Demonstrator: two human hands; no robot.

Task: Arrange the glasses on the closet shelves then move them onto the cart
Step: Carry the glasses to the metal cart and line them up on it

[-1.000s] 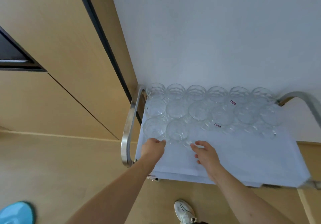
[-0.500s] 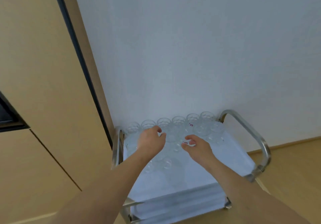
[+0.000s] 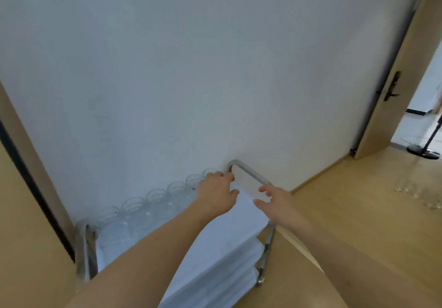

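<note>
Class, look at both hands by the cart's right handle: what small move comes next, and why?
Probably the right hand closes on the metal handle of the cart: its fingers are spread beside the bar, holding nothing. The left hand hovers near the glasses, also empty.

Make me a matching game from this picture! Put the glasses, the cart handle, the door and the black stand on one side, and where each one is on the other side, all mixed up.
Things:
1. glasses
2. cart handle
3. door
4. black stand

Places:
A. open, at the far right
B. in a row along the wall
C. on the floor past the doorway
D. between the two hands

Pairs: 1-B, 2-D, 3-A, 4-C
</note>
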